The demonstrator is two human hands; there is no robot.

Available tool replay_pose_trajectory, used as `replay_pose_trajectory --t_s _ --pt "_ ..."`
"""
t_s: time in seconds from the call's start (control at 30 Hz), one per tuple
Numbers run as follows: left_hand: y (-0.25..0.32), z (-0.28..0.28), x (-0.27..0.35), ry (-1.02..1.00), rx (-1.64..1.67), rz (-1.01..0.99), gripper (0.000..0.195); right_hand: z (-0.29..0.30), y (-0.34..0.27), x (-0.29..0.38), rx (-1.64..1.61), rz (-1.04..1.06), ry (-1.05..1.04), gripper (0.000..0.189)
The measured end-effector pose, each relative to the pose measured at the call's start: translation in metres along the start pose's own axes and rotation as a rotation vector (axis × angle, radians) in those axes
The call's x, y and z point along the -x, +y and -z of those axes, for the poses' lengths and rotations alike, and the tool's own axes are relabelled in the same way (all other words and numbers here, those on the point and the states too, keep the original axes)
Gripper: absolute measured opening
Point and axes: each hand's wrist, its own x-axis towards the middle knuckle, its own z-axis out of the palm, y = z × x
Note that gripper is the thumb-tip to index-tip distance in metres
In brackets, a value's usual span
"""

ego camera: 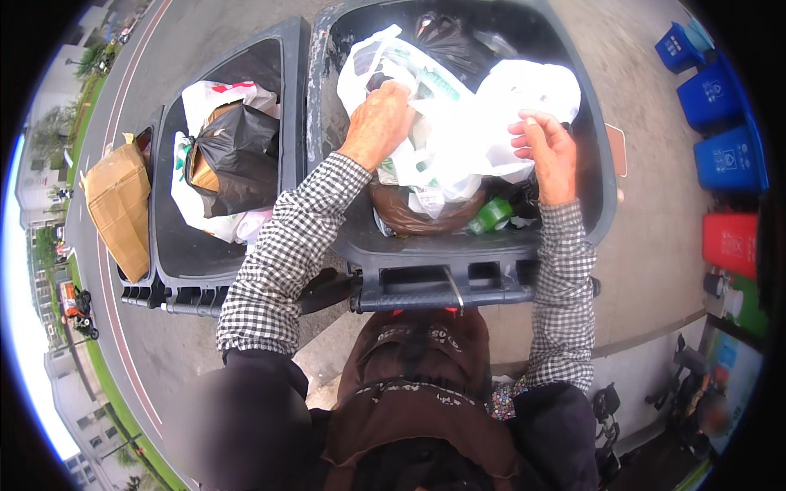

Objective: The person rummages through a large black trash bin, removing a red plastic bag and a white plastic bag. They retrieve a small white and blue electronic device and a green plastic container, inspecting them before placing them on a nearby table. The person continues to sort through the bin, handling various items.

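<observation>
Inside the large dark wheeled bin (605,202) in front of me, my left hand (382,123) grips a white plastic bag (451,138) with mixed rubbish showing in it. My right hand (552,150) is at the bag's right side, fingers half curled against bright white plastic; glare hides whether they pinch it. Behind that hand lies another white bag (534,86). A brown plastic bag (424,212) and a green plastic bottle (493,215) lie lower in the bin. At its far end is a black bag (448,46).
A second bin (291,116) on the left holds a black bag (239,153) over white bags. Beyond it a cardboard box (120,208) sticks out of a third bin. Blue bins (727,153) and a red bin (731,245) line the right. A person (700,405) is at lower right.
</observation>
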Motion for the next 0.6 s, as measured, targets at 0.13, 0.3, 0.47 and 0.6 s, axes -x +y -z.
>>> replay_pose_trajectory --t_s 0.13,0.3,0.47,0.6 --pt "-0.017 -0.011 -0.001 -0.076 -0.210 0.145 0.015 0.000 -0.008 0.005 0.044 0.024 -0.063 0.027" --pt "-0.015 -0.001 0.044 -0.070 -0.204 0.161 0.007 -0.010 -0.017 0.012 0.050 0.008 -0.158 0.025" --pt "-0.012 0.008 0.049 -0.122 -0.209 0.016 0.024 -0.026 -0.015 0.024 0.114 0.022 -0.250 0.024" --pt "0.017 0.016 0.058 -0.121 -0.142 -0.058 0.026 -0.036 -0.014 0.028 0.240 0.117 -0.331 0.022"
